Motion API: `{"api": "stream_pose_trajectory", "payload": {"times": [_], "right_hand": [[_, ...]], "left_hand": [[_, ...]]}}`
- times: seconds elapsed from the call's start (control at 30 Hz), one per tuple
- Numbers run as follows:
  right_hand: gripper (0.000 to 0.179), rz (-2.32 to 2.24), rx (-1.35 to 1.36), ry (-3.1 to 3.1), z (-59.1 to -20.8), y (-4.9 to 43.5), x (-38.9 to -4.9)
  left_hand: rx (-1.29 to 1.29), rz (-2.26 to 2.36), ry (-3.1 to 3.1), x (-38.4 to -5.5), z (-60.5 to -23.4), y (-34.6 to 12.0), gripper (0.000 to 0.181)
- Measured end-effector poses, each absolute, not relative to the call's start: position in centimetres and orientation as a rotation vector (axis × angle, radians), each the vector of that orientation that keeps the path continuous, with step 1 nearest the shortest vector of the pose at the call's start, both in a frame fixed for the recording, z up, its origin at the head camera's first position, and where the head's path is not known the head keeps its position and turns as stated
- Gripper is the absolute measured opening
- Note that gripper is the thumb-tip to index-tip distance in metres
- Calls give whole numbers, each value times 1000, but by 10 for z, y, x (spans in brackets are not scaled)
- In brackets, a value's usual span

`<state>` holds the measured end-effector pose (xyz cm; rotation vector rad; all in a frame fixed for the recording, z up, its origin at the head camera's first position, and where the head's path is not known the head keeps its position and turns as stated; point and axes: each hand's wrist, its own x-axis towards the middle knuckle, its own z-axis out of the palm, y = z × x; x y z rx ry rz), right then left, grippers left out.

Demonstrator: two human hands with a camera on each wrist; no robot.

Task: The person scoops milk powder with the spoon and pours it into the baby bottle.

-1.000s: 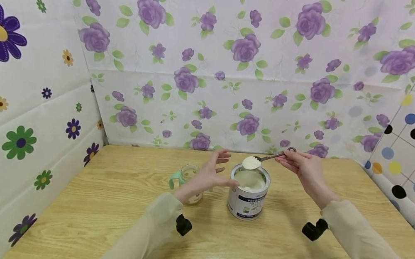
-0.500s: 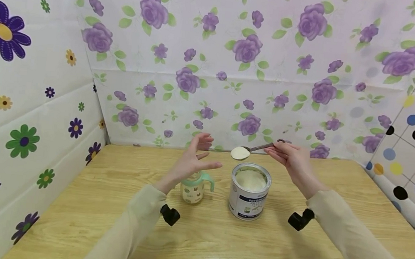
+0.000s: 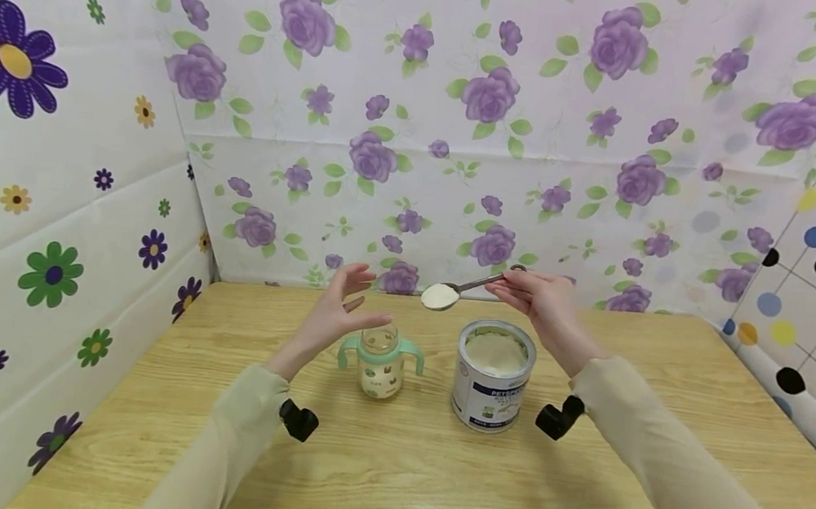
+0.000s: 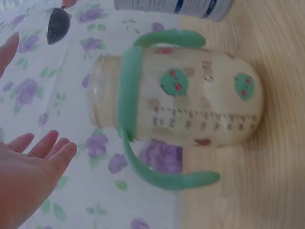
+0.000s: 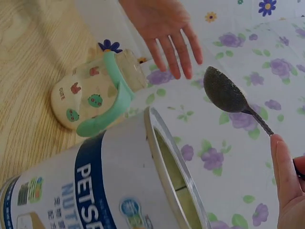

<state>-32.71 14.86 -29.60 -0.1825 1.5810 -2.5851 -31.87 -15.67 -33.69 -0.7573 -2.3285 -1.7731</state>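
My right hand (image 3: 539,304) pinches the handle of a dark metal spoon (image 5: 224,93), whose bowl carries a heap of white powder (image 3: 440,296). The spoon's bowl hangs in the air between the bottle and the can, above their height in the head view. A clear baby bottle (image 4: 190,95) with a mint-green collar and two handles stands upright and uncapped on the table, printed with small cartoon figures. My left hand (image 3: 337,305) is beside and above the bottle's mouth, fingers spread, holding nothing. Below my right hand is an open can (image 3: 486,397) of pale powder, labelled PETS.
The wooden table (image 3: 388,466) runs back to a flower-printed curtain (image 3: 450,127). Patterned sheets also hang at the left (image 3: 54,171) and right. A black wrist camera (image 3: 298,420) sits on each sleeve.
The right hand has carried the loaded spoon leftward from over the can toward the bottle. The left hand has moved left, from near the can's rim past the bottle, uncovering it.
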Motion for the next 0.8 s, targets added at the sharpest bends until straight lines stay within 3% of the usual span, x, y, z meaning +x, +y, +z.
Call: {"api": "stream_pose_trajectory", "payload": {"times": [0.8], "right_hand": [[16,-2487,-142,1674,-299,104,-333]], "left_hand": [[-787,-1752,-2631,-308,-365,-171,73]]}}
